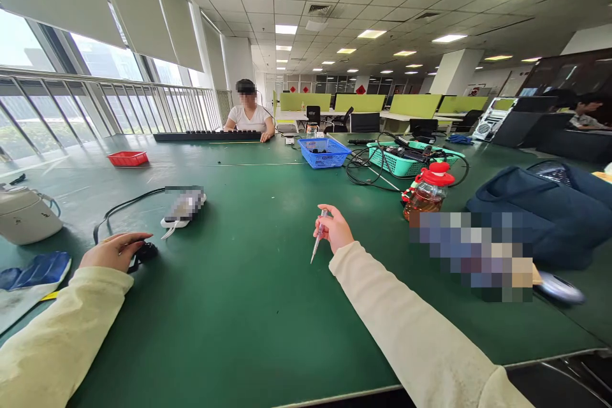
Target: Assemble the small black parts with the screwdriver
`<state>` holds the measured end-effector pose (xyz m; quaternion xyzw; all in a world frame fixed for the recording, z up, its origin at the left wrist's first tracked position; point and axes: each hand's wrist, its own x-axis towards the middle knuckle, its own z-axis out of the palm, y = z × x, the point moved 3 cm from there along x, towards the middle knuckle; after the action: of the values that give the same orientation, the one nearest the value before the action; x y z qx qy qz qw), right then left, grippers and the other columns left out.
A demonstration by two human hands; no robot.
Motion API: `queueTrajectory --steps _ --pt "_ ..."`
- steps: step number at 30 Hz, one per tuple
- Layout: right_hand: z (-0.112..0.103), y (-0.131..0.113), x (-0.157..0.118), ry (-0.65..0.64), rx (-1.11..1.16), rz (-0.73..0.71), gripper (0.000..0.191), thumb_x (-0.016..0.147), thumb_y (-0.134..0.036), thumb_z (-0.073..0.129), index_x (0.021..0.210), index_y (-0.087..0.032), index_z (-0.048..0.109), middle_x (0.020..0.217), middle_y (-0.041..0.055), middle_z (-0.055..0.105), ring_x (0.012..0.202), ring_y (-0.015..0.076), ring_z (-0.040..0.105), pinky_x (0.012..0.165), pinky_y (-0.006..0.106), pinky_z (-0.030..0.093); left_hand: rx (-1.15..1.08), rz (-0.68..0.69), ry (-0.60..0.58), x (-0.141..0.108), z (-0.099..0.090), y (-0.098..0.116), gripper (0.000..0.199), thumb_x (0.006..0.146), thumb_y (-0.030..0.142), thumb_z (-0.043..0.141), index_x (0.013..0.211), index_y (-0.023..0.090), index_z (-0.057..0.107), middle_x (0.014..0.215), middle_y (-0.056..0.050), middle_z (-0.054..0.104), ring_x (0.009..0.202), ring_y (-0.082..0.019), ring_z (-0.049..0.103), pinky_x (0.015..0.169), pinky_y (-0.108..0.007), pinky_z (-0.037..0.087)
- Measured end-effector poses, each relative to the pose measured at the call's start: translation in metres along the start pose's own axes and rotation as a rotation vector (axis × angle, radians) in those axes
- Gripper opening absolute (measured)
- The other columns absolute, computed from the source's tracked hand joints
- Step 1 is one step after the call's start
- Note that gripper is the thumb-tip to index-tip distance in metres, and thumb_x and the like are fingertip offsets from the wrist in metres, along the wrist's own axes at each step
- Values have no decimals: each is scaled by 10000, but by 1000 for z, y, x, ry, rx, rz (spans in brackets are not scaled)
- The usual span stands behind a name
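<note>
Toward the middle of the table, my right hand (332, 228) is closed on a slim screwdriver (317, 241) with a clear handle, its thin tip pointing down and slightly left. The tip appears to be just above the green tabletop (229, 306). On the left, my left hand (113, 251) has its fingers curled over a small black object (144, 255). Most of that object is hidden under the palm, so its kind cannot be made out. Behind it lies a white device (174, 223) with a black cable and a white cord, its top blurred out.
At left are a blue-and-white glove (36, 271) and a cream container (26, 215). Farther back stand a red tray (128, 159), a blue basket (324, 154) and a teal basket (401, 164) with cables. A red-capped bottle (427, 196) and navy bag (526, 204) are at right. A person (248, 116) sits opposite.
</note>
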<state>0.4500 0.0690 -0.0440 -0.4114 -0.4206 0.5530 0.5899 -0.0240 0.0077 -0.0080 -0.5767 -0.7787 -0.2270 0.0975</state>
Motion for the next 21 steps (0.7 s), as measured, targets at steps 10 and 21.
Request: queueTrajectory --steps 10,21 --pt "1 1 0 -4 -14 -11 395 635 -260 593 1021 -235 513 589 -81 528 421 114 548 430 253 417 88 109 -106 6 10 -7 387 888 397 371 1049 277 702 1166 -23 648 1059 -207 581 923 -327 469" --pt "1 0 0 -4 -53 -30 391 641 -266 582 1025 -230 513 585 -82 534 420 119 555 433 257 429 145 162 -136 4 6 1 406 884 353 382 1088 239 714 1125 -63 652 1012 -244 608 876 -355 489"
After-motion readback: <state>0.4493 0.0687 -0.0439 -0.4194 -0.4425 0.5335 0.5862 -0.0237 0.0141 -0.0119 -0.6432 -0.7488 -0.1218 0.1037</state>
